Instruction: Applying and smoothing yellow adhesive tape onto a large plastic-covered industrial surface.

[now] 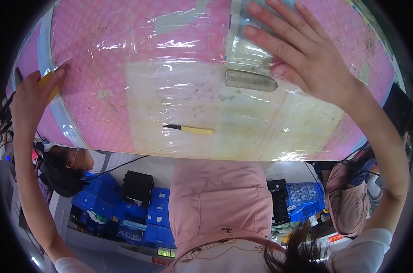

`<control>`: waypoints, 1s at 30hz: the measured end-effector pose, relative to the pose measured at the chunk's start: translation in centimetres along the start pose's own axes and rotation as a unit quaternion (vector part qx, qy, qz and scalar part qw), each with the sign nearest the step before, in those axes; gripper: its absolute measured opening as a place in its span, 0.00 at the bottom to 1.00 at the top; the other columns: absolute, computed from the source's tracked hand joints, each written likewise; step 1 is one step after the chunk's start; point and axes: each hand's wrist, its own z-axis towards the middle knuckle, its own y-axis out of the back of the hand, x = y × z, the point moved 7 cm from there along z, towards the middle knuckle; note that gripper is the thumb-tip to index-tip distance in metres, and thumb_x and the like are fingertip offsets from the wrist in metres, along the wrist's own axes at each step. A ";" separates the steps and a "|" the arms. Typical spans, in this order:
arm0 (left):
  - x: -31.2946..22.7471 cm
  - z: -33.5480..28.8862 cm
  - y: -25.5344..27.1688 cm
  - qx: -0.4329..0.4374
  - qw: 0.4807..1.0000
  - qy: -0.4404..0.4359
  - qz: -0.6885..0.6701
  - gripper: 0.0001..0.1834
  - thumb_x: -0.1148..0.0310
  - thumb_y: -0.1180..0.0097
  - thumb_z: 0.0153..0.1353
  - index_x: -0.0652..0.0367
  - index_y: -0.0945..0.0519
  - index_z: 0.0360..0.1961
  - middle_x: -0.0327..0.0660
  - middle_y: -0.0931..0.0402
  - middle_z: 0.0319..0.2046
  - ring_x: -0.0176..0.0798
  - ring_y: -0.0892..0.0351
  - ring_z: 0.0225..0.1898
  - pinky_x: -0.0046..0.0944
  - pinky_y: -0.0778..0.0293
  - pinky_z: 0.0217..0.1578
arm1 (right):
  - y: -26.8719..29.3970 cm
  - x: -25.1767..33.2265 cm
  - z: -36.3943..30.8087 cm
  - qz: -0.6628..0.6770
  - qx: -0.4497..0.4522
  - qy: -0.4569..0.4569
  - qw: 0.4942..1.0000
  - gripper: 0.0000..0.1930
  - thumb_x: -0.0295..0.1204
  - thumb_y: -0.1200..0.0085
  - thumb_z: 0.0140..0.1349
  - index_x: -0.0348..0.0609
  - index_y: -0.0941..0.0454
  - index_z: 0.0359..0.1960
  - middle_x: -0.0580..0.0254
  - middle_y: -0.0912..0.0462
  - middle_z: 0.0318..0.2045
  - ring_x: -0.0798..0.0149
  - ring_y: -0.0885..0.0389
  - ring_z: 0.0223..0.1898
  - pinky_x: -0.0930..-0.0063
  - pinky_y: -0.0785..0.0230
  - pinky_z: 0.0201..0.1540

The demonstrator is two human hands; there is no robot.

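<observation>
- Yellow tool (45, 80) at ten o'clock, within the grip of the left hand (30, 98); the fingers hide too much of it to tell its kind
- Small knife (196, 130) near the centre, yellow handle toward three o'clock, dark blade toward nine; it lies well apart from both hands, at half past three from the left, eight o'clock from the right hand (308, 57)
- Grey bar (251, 81) at one o'clock, just beside the right thumb; cannot tell if they touch
- Left hand: fingers curled, pinching the yellow tool against the thumb
- Right hand, at two o'clock: fingers spread wide, palm down over the surface
- Worktable (92, 63): pink patterned covering under glossy clear plastic; a stained, yellowish patch in the middle
- Below the edge: a person (65, 170) at eight o'clock; blue bins (160, 218) at seven; the wearer's pink apron (220, 200) at six; another pink apron (347, 204) at four
</observation>
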 end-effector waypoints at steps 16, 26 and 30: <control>0.7 1.0 -0.8 -0.017 0.999 -0.032 0.007 0.36 0.34 0.49 0.56 0.65 0.23 0.27 0.59 0.23 0.25 0.62 0.21 0.33 0.53 0.28 0.33 | 1.7 2.7 10.8 -0.024 -0.316 0.099 0.943 0.39 0.65 0.60 0.60 0.66 0.49 0.71 0.58 0.57 0.73 0.54 0.67 0.74 0.41 0.74 0.71; 1.2 -0.5 -0.7 -0.008 1.000 -0.013 -0.005 0.38 0.34 0.51 0.58 0.68 0.22 0.30 0.62 0.23 0.25 0.63 0.20 0.33 0.54 0.28 0.33 | -2.5 -2.8 -8.8 -0.119 -0.181 -0.260 0.941 0.32 0.53 0.63 0.68 0.54 0.45 0.70 0.59 0.50 0.72 0.47 0.57 0.73 0.40 0.67 0.69; 1.0 0.1 -1.2 0.033 0.998 -0.023 -0.053 0.37 0.35 0.50 0.58 0.68 0.22 0.29 0.61 0.23 0.24 0.63 0.20 0.31 0.54 0.28 0.31 | -7.0 -4.5 -21.0 -0.081 -0.143 -0.486 0.859 0.34 0.50 0.62 0.68 0.53 0.52 0.72 0.44 0.56 0.72 0.40 0.63 0.73 0.35 0.73 0.67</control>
